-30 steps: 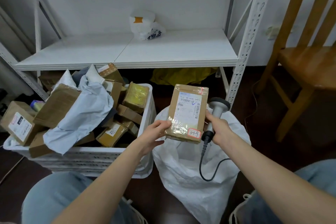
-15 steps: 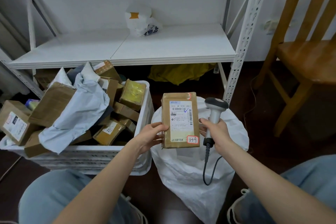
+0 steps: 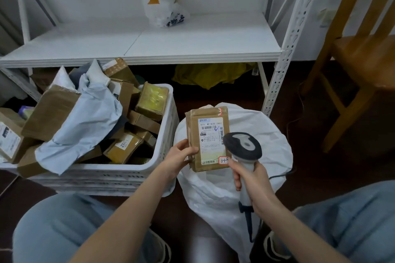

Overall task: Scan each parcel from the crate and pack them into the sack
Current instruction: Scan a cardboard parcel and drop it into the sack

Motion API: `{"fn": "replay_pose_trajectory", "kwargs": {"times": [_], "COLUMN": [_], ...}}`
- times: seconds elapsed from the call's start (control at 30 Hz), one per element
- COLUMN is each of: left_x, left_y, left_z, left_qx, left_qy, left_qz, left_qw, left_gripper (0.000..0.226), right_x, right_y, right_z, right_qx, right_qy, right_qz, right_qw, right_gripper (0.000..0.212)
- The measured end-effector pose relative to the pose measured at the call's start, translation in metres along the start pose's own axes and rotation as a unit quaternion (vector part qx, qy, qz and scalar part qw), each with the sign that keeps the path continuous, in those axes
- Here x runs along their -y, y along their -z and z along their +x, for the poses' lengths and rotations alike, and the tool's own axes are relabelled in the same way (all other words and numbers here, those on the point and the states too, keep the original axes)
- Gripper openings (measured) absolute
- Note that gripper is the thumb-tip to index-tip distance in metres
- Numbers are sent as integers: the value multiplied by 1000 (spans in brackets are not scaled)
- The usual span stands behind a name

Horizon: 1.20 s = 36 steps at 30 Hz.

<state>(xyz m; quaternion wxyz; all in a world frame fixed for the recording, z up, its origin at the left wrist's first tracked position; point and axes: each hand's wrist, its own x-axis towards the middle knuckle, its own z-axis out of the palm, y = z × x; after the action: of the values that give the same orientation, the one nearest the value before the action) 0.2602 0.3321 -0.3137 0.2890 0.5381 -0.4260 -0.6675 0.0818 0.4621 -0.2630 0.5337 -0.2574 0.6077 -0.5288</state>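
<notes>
Swung in closer, grey handheld barcode scanner (image 3: pixel 242 147) now overlaps flat brown taped cardboard parcel (image 3: pixel 205 139), held over white woven sack (image 3: pixel 273 134). Left hand (image 3: pixel 178 159) pinches parcel's left edge; right hand (image 3: pixel 250 179) fisted round scanner handle. Parcel looks light, stiff; grip by edges.

A single wide-angle view looks from the person's head, facing forward and steeply down, with the knees (image 3: pixel 55 226) at the near edge. It sits close to the work: the crate (image 3: pixel 119 170) at near left and the sack (image 3: pixel 271 134) at centre fill the middle, the shelf (image 3: pixel 192 42) lies beyond them, and a chair (image 3: pixel 363 49) stands at far right.
</notes>
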Motion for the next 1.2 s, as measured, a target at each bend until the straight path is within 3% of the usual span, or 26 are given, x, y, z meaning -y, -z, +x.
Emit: {"fn": "replay_pose_trajectory", "kwargs": {"times": [0.27, 0.63, 0.9, 1.1, 1.2], "left_x": [8, 12, 11, 6, 2], "left_y": [-4, -8, -9, -15, -22], "left_z": [23, 60, 57, 51, 59], "left_qx": [2, -19, -34, -26, -45], "left_qy": [13, 52, 48, 45, 63], "left_qz": [11, 11, 13, 40, 51], "left_qw": [1000, 998, 998, 998, 996], "left_gripper": [48, 66, 63, 53, 70], "right_x": [6, 14, 13, 17, 24], "right_y": [-21, -32, -30, -20, -11], "right_z": [9, 40, 37, 39, 65], "right_qx": [20, -2, 12, 9, -22], "right_qy": [-3, -38, -40, -48, -47], "right_qz": [-20, -56, -49, -33, -26], "right_qw": [1000, 998, 998, 998, 998], "right_gripper": [18, 30, 30, 18, 8]}}
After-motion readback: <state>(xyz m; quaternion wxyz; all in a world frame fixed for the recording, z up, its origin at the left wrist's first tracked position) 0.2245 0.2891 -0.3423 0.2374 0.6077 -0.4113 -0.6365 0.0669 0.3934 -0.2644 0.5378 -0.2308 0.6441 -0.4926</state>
